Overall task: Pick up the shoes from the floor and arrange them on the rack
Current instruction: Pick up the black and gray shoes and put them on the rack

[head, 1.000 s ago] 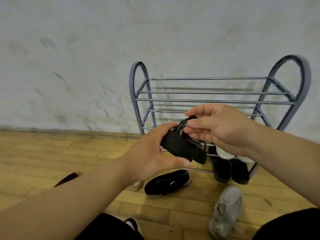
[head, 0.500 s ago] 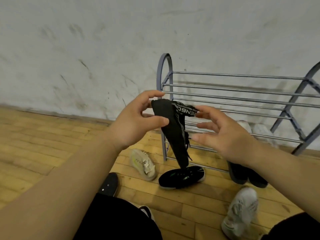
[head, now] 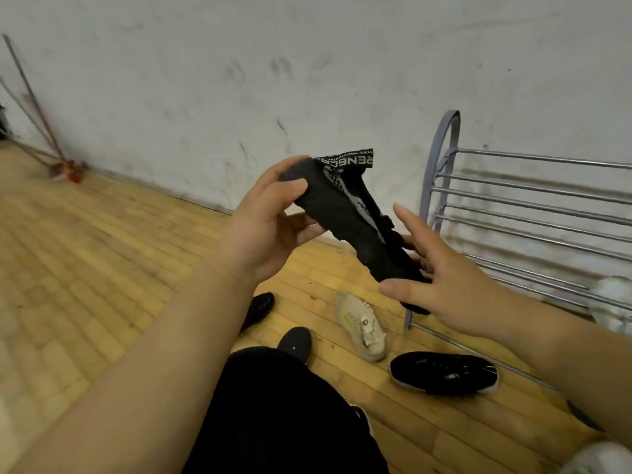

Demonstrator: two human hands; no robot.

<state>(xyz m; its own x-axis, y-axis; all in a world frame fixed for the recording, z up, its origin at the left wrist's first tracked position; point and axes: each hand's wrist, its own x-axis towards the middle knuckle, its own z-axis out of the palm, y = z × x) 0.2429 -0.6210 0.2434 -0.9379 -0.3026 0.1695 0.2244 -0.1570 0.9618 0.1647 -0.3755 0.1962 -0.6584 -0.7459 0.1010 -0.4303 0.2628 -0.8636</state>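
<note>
Left hand [head: 263, 230] fingers [head: 290, 188] clamp the black shoe [head: 349, 227] at its heel; right hand [head: 441, 285], fingers spread, cradles the toe. Shoe is airborne beside the rack [head: 533, 213]. Judged light, soft-knit, flexible: grip the stiffer sole.

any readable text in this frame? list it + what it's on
"RENBCA": partial white letters, seen reversed, on the pull strap of the black shoe in the left hand.
Smaller print on that strap: unreadable.
Round mark on the beige shoe: too small.
</note>
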